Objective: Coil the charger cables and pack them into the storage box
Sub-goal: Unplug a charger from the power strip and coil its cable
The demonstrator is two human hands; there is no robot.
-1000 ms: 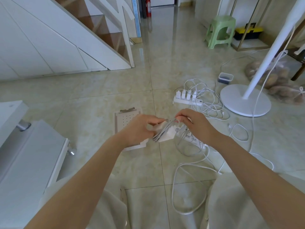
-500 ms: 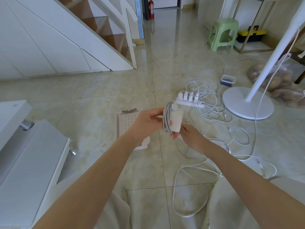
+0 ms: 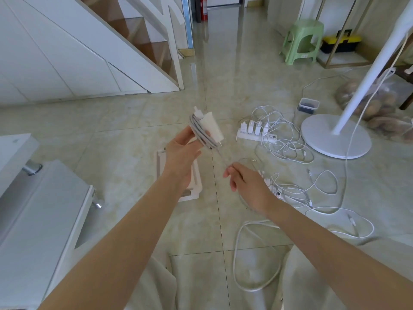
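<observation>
My left hand (image 3: pixel 181 153) holds up a white charger block (image 3: pixel 211 128) with its grey cable (image 3: pixel 199 133) wound round it in several turns. A thin tail of that cable runs down to my right hand (image 3: pixel 248 186), which pinches it at the fingertips, lower and to the right. A white flat box (image 3: pixel 196 186) lies on the floor, mostly hidden under my left wrist. Beyond it sits a power strip (image 3: pixel 257 135) with several white chargers plugged in and tangled white cables (image 3: pixel 288 144). More loose white cable (image 3: pixel 254 267) loops on the floor by my knees.
A white fan base (image 3: pixel 335 135) and pole stand at right, with a small lidded container (image 3: pixel 308 105) and bags behind. A green stool (image 3: pixel 301 41) is farther back. A white drawer unit (image 3: pixel 33 209) is at left, stairs behind it.
My left hand has lifted the wrapped charger higher. My right hand has come off the block and dropped down and right, drawing the cable tail with it.
</observation>
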